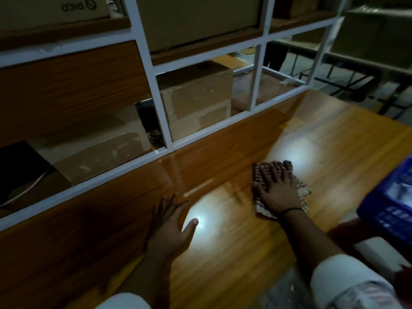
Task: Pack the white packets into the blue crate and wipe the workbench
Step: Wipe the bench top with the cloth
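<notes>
Right hand [275, 188]: palm down, fingers straight and spread, pressing flat on the cloth [301, 190]. Nothing is pinched or curled round; the hand is opened out on top. A dark band sits at the wrist.

Cloth: patterned and crumpled, showing beyond the fingertips and on both sides of the palm, lying on the workbench [323, 141].

Left hand [171, 226]: left of the cloth and nearer the person, well apart from it. It is also flat on the wood with fingers extended, holding nothing and probably bracing.

Blue crate [388, 208]: right of the cloth, at the bench edge. Pale contents inside are likely the white packets [401, 192], but too blurred to confirm. I see no packets loose on the bench around the cloth.

Behind the cloth, a wood-faced upstand runs along the back of the bench. Above it a white frame [160, 101] stands in front of cardboard boxes [196, 97].

Judgement: packing looks done and wiping is the step in hand.

Method notes:
- Keep the palm pressure even so the cloth travels with the hand and does not bunch further.
- Run overlapping passes along the grain.
- Work from the upstand back toward the body, and include the glossy patches left of the cloth.
- Lift the bracing hand and wipe under it.
- Stop short of the crate so it is not nudged off the edge.
</notes>
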`<state>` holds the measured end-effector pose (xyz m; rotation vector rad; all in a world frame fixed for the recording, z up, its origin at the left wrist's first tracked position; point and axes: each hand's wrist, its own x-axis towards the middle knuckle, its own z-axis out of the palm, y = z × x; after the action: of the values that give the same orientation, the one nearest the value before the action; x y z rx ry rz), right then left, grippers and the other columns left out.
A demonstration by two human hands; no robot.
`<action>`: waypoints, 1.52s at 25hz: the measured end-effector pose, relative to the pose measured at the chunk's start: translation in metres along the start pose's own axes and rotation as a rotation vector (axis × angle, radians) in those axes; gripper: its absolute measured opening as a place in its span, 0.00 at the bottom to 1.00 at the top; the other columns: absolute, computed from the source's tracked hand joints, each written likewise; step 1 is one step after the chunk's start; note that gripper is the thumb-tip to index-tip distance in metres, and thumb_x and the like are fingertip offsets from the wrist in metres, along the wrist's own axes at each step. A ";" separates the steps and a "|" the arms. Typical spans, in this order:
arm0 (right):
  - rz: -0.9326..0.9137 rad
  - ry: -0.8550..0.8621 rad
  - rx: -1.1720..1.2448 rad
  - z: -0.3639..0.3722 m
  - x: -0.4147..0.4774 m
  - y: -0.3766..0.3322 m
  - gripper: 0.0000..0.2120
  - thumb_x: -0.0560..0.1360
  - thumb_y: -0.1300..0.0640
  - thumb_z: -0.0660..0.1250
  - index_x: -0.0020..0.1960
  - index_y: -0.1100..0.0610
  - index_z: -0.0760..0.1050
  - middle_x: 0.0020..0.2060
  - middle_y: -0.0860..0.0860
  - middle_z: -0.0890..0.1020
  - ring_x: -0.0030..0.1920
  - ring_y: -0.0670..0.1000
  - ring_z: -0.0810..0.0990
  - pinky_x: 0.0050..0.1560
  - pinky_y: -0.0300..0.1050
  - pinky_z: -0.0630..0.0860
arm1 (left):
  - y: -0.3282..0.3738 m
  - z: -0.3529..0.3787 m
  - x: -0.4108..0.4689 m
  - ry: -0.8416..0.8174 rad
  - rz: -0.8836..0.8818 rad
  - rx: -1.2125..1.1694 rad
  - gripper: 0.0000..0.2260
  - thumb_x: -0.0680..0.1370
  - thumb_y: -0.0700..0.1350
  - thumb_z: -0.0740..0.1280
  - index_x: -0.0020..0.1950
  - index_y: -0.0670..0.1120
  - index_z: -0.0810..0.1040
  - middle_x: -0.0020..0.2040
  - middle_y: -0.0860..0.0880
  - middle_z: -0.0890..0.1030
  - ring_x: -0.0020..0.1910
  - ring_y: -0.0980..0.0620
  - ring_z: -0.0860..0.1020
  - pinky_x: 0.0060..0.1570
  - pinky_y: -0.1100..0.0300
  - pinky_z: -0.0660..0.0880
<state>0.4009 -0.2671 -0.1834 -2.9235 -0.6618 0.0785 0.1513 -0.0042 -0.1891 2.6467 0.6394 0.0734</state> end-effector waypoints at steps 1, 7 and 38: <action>0.058 -0.015 0.013 -0.002 -0.017 0.002 0.39 0.73 0.24 0.35 0.81 0.39 0.42 0.82 0.48 0.46 0.80 0.58 0.41 0.77 0.64 0.41 | 0.000 0.000 -0.001 0.004 0.006 -0.007 0.31 0.77 0.73 0.55 0.79 0.66 0.59 0.83 0.62 0.45 0.81 0.54 0.35 0.80 0.45 0.43; -0.396 -0.097 0.067 0.007 -0.159 -0.077 0.36 0.76 0.26 0.35 0.81 0.39 0.42 0.81 0.47 0.44 0.80 0.57 0.37 0.77 0.59 0.35 | -0.002 -0.002 -0.005 0.028 0.051 0.004 0.31 0.78 0.72 0.55 0.80 0.63 0.59 0.84 0.57 0.49 0.82 0.51 0.39 0.80 0.44 0.42; -0.296 -0.116 -0.042 -0.013 -0.026 0.050 0.34 0.77 0.26 0.35 0.79 0.37 0.36 0.79 0.44 0.36 0.79 0.54 0.33 0.77 0.59 0.33 | 0.156 0.063 0.151 -0.043 0.213 0.158 0.34 0.76 0.75 0.47 0.81 0.65 0.52 0.84 0.56 0.49 0.82 0.41 0.42 0.76 0.32 0.37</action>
<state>0.3997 -0.3250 -0.1773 -2.8402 -1.1184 0.2051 0.3620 -0.0865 -0.1903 2.8528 0.3600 0.0288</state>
